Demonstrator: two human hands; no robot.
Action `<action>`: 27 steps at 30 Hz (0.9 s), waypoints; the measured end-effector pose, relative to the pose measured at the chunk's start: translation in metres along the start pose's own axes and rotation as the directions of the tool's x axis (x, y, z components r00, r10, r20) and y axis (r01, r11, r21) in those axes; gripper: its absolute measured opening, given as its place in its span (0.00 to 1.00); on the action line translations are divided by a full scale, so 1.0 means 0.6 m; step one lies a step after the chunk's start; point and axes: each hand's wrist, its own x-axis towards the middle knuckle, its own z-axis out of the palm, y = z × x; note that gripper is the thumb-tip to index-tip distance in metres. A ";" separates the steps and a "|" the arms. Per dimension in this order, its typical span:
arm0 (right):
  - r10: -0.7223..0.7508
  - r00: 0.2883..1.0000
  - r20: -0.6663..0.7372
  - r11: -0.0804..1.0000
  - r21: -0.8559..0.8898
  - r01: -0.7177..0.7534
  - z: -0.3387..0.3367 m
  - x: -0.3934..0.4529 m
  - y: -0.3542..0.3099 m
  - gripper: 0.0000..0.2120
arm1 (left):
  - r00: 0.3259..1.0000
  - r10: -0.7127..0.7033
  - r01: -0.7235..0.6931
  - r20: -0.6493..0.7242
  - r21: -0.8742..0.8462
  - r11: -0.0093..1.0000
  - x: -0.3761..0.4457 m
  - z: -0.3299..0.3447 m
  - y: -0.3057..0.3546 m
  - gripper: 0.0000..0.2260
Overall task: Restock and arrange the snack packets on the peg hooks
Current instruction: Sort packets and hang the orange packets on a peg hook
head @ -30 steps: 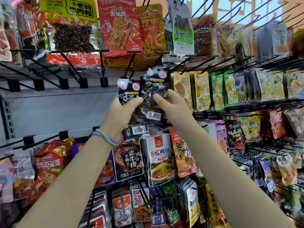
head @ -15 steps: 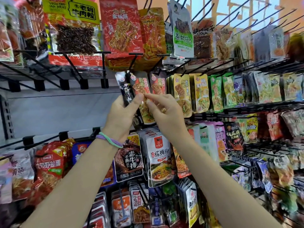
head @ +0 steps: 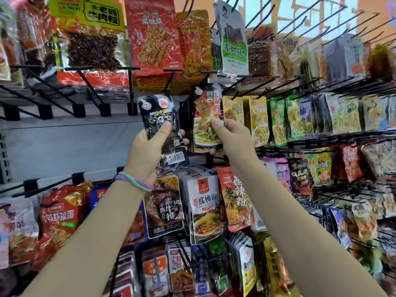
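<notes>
Now my hands have moved apart: a moment ago they met at one spot in front of the hook, and now my left hand point(head: 147, 151) grips a black snack packet point(head: 160, 125) with the thumb pressed on its front. My right hand point(head: 232, 139) pinches a red and orange packet point(head: 206, 118) which hangs beside the yellow packets point(head: 233, 110). I think the two kinds are now separated, so each can go on its own peg hook point(head: 169, 79).

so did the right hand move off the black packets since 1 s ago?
Yes. The right hand went right, away from the black packets that the left hand holds, and now pinches the red-and-green packet beside the yellow packets.
</notes>
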 end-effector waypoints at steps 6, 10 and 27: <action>0.053 0.998 0.018 0.999 0.009 -0.054 0.002 0.010 -0.002 0.15 | 1.000 -0.014 0.015 -0.008 0.057 0.998 -0.008 -0.001 0.008 0.32; 0.086 0.995 -0.046 0.996 -0.015 -0.087 -0.002 0.017 0.013 0.20 | 1.000 0.016 -0.014 -0.019 0.061 0.998 -0.008 0.002 0.007 0.18; -0.145 0.967 0.210 0.987 -0.045 0.157 0.017 -0.046 0.000 0.06 | 0.991 -0.011 0.011 0.137 -0.006 1.000 -0.019 0.036 0.028 0.08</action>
